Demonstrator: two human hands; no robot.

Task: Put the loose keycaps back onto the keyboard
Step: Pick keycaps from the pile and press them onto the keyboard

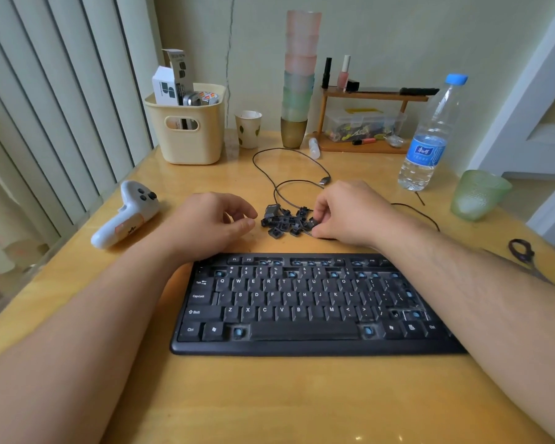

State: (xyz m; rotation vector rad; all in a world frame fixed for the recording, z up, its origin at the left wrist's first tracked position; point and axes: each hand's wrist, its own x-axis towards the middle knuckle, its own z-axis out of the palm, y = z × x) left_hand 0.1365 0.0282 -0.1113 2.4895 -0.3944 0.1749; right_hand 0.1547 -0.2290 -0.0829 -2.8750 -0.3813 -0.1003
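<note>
Pinching keycap (313,223) with right hand (350,213) | left hand (210,219) curled, empty

Black keyboard (302,306), lying flat on the wooden table (269,398), white legends facing up. Many sockets bare, blue stems showing along the function row, the number row, the right end, and both sides of the spacebar. Loose black keycaps (285,221) heaped in a small pile just behind the keyboard, several tipped over or upside down.
</note>
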